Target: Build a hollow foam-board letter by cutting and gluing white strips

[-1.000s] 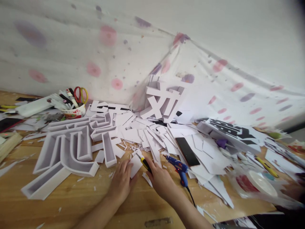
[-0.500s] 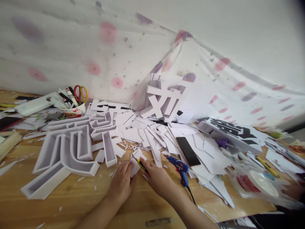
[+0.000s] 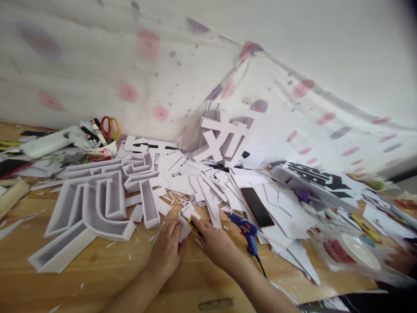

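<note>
In the head view my right hand point(image 3: 216, 243) is closed around a yellow utility knife point(image 3: 194, 225), held low over the table. My left hand point(image 3: 167, 245) has its fingers closed on a small piece of white board point(image 3: 185, 230), which lies between the two hands beside the knife. Whether the blade touches the piece is too small to tell. Left of my hands lies a white box-like character point(image 3: 106, 204) with raised walls and open channels. A blue glue gun point(image 3: 244, 228) rests just right of my right hand, its cord running toward me.
Flat white offcuts point(image 3: 208, 191) and shreds cover the table behind my hands. A phone point(image 3: 257, 206) lies on sheets at the right. Another white character point(image 3: 224, 134) leans at the back. Scissors point(image 3: 110, 127) stand in a bowl point(image 3: 101, 152). A second yellow cutter point(image 3: 365, 227) lies right.
The knife in my right hand has shifted slightly, and its blade shows less clearly against the white pieces. My left hand stays in place on the board.
</note>
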`<state>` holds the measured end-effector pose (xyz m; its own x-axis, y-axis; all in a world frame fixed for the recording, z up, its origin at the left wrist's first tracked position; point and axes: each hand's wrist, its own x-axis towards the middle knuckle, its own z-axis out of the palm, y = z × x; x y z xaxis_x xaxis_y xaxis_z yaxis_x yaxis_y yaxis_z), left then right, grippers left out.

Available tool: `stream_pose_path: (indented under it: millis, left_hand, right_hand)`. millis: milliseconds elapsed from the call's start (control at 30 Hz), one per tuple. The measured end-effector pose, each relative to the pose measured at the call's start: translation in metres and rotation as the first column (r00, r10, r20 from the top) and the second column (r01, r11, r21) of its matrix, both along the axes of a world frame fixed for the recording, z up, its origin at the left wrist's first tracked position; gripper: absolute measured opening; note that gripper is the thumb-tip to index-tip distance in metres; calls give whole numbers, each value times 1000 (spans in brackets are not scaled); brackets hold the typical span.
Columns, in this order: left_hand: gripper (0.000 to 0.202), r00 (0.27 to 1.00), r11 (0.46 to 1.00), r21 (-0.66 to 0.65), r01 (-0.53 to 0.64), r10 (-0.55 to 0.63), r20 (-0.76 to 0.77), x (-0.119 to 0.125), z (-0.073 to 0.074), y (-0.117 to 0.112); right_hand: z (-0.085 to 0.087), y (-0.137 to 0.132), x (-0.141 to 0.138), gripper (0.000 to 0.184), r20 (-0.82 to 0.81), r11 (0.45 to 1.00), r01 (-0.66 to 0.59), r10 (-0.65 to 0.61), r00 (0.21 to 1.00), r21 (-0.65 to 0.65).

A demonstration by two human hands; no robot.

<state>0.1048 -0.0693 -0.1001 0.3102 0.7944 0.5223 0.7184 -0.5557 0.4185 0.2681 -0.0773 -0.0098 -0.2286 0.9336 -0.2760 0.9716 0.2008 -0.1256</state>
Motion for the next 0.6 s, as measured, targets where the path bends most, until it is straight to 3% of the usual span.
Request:
stream_pose_path:
  millis: [600]
  left_hand:
    - [26,1000,1000,-29,-5,5,2,1,3,1]
  right_hand:
    - [1,1,1,57,61,997,-75,75,995,7]
